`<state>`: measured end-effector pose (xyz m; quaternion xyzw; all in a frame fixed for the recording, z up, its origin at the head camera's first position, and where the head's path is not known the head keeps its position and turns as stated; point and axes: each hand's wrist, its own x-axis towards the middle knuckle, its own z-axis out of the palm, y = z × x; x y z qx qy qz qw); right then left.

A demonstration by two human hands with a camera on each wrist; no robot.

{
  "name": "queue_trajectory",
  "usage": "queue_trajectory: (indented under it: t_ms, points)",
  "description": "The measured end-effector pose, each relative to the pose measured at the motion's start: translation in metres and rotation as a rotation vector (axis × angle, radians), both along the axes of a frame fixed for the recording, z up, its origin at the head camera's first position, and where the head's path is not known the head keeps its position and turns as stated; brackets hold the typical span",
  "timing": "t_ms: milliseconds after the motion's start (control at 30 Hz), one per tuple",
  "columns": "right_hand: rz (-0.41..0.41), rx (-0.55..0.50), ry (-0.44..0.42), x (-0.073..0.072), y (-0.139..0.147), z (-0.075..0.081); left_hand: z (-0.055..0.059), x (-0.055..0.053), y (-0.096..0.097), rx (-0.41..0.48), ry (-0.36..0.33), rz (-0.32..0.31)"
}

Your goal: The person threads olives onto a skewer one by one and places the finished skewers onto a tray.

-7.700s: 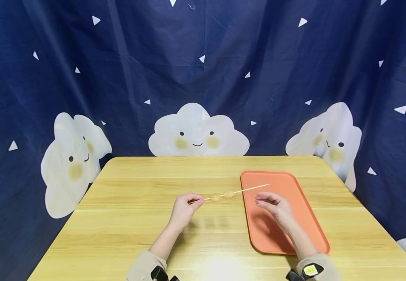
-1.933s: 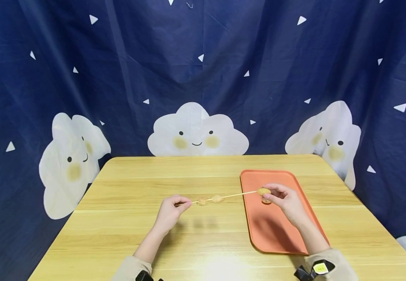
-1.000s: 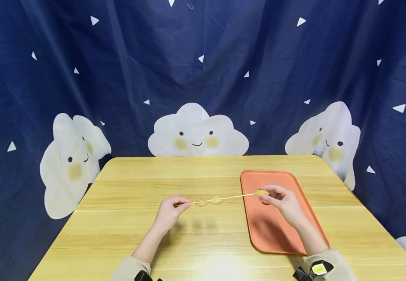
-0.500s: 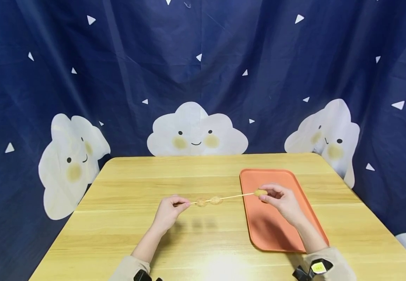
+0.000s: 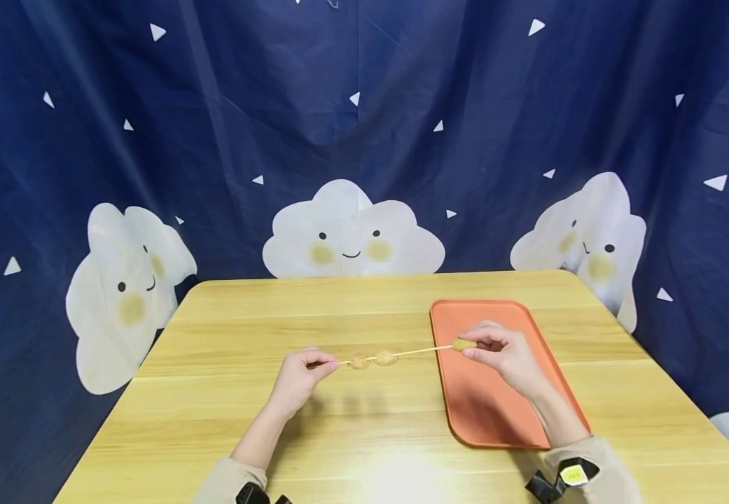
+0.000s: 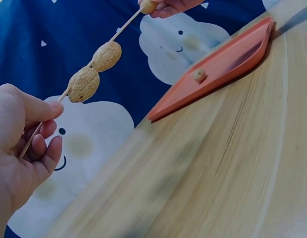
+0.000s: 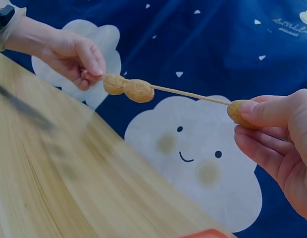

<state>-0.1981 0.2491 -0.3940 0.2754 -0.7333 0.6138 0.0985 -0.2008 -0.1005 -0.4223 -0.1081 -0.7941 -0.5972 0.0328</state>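
My left hand [image 5: 297, 381] pinches the lower end of a thin wooden skewer [image 5: 424, 350] above the table. Two tan, wrinkled meatballs are threaded on it near my fingers: the nearer meatball [image 6: 84, 85] and the farther meatball [image 6: 107, 55], touching each other. Between thumb and fingers, my right hand [image 5: 509, 353] pinches a third meatball [image 7: 238, 113] at the skewer's far end. The tip is out of sight at that meatball; how deep it sits I cannot tell. Another small ball [image 6: 199, 75] lies on the orange tray [image 5: 484, 427], hidden behind my right hand in the head view.
The tray lies on the right part of the wooden table [image 5: 244, 315], under my right hand. Behind the table hangs a dark blue curtain [image 5: 314, 84] with white clouds and triangles.
Earlier the right hand held nothing beside the skewer; now it pinches a meatball. Over the last second that meatball has shifted slightly left along the skewer's far end. The left hand stays nearly still.
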Motion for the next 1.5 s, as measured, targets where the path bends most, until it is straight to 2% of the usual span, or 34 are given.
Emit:
queue_trajectory:
  t_ms: [300, 667, 933, 1333, 1500]
  points:
    - [0.017, -0.002, 0.022, 0.000, -0.005, 0.006, 0.008, 0.001, 0.000, 0.005, 0.043, -0.009]
    - [0.026, -0.011, 0.052, -0.002, -0.010, 0.008, 0.009, -0.001, 0.002, 0.024, 0.024, -0.004]
    - [0.024, 0.002, 0.083, -0.005, -0.012, 0.009, 0.013, 0.000, 0.001, 0.016, 0.042, -0.011]
    - [0.055, -0.016, 0.080, -0.004, -0.017, 0.008, 0.009, 0.001, 0.003, 0.007, 0.020, -0.007]
    - [0.028, -0.028, 0.028, -0.002, -0.016, 0.007, 0.010, -0.002, 0.004, 0.004, 0.027, -0.010]
